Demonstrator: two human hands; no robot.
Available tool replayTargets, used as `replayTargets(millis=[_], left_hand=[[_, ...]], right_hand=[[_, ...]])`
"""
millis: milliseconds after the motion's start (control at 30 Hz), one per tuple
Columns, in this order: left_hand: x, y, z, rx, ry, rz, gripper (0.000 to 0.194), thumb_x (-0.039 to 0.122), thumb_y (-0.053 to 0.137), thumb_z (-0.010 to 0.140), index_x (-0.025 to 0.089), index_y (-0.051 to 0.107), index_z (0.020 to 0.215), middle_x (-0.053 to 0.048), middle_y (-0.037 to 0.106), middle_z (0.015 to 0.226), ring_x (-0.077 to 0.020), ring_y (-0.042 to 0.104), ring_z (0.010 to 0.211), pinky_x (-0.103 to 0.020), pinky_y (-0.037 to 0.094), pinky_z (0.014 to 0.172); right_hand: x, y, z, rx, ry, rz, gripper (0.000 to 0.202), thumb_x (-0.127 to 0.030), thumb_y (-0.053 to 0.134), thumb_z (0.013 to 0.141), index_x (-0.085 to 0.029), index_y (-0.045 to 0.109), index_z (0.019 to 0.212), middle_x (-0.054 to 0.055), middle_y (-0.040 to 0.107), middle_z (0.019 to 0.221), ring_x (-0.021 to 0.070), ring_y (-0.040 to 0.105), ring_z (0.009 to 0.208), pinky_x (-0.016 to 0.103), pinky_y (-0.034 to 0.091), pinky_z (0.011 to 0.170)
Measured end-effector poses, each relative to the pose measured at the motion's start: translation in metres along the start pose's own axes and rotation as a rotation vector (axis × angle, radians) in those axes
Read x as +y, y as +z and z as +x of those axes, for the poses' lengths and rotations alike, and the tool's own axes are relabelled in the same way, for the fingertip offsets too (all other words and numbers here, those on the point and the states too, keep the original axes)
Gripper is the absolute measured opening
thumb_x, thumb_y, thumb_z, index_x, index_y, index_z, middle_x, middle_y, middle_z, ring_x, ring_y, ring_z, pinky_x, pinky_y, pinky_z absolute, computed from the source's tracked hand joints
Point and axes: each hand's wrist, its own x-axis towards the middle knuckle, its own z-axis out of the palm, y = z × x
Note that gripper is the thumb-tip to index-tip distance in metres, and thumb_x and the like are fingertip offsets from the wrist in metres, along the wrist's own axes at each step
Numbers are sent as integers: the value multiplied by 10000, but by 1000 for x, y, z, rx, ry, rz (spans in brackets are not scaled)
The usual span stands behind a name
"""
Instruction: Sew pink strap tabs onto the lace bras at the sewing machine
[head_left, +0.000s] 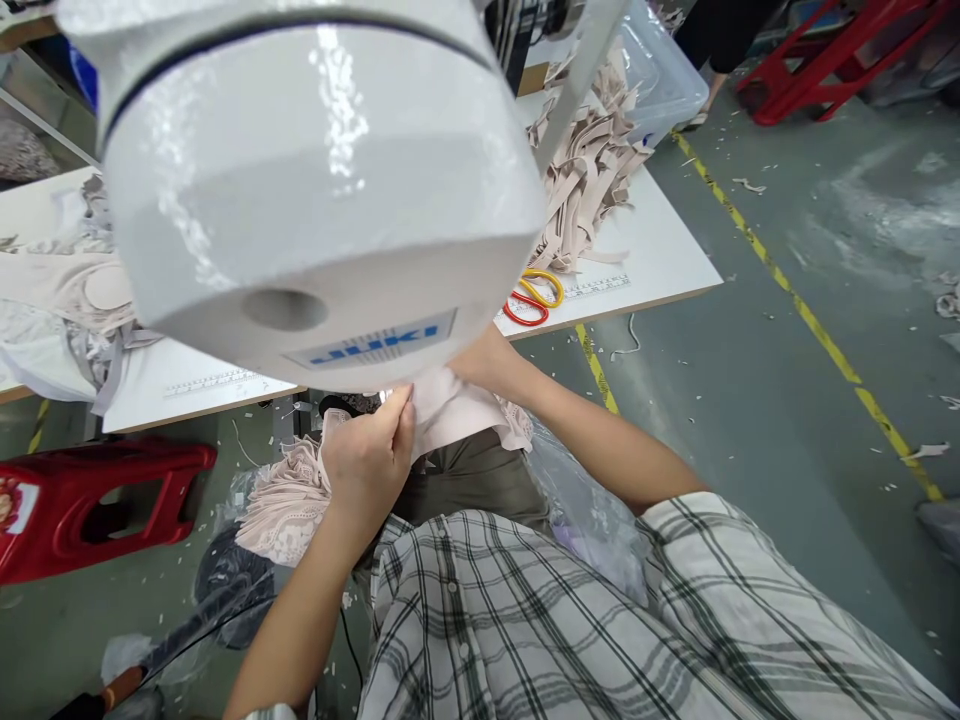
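Note:
A white sewing machine head (322,200) marked JUKI fills the upper middle of the view and hides its needle area. Under its lower edge, my left hand (369,445) pinches the left side of a pale pink fabric piece (450,408) between thumb and fingers. My right hand (480,358) lies at the fabric's right side, with its fingers hidden behind the machine head. The fabric hangs toward my lap, and lace trim shows at its right end.
Stacked lace pieces (289,500) hang left of my lap. Scissors (534,298) and beige strips (589,185) lie on the white table (667,240). Pale garments (67,300) are at left, above a red stool (112,500). A clear plastic bin (660,80) stands behind.

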Motion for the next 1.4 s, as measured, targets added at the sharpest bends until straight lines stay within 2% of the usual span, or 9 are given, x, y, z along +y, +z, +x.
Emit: replayTargets(millis=[200,467,600,733,833,1033,1267,1400], left_hand=[[-1,1,-1,6,18,-4,305,311,519,977,224,737,1172,-23,755,708,-130,609,526,-263,308,515],[-2,1,0,32,41,26,289,304,539,968,214,739,1156,-28,769,747,-132,609,518,-269,308,516],[-1,1,1,17,32,33,298,314,534,969,221,737,1165,-30,763,729,-133,595,513,-265,296,517],[-1,2,0,21,21,20,296,312,542,964,226,743,1164,-32,748,689,-135,584,513,-263,284,521],[-2,3,-2,36,30,4,298,301,555,959,236,734,1188,-33,748,702,-135,582,525,-265,293,534],[-4,2,-4,41,43,17,275,306,564,955,259,745,1155,-31,750,725,-147,604,571,-265,327,568],[-3,-1,-3,33,3,-13,271,313,557,956,246,756,1128,-52,766,776,-163,651,637,-264,373,599],[-3,-3,-3,37,-11,-29,271,314,546,961,239,757,1114,-55,773,810,-163,671,671,-260,398,618]], right_hand=[[1,1,0,2,7,-19,102,-281,586,847,-211,610,916,-27,564,626,202,581,705,385,491,819],[1,0,-1,-7,-11,-66,135,-300,573,877,-209,624,962,-21,588,666,198,588,744,360,475,797],[3,1,-1,3,-33,-73,167,-333,550,896,-205,625,971,-20,595,677,186,571,728,331,451,745],[-4,-3,-2,-17,26,-44,175,-344,552,897,-197,625,958,-35,569,637,155,525,657,287,401,659],[-8,-6,-4,-29,76,-7,171,-347,569,885,-197,621,949,-44,568,648,134,505,641,260,363,613],[-2,-3,-7,20,72,18,158,-354,581,876,-206,615,921,-57,563,638,116,482,598,252,322,591],[-3,-2,-9,24,92,58,177,-370,596,879,-201,628,921,-51,595,649,117,512,610,255,339,598],[-2,-2,-11,36,73,81,158,-329,604,876,-200,630,963,-59,587,645,108,511,607,252,352,604]])
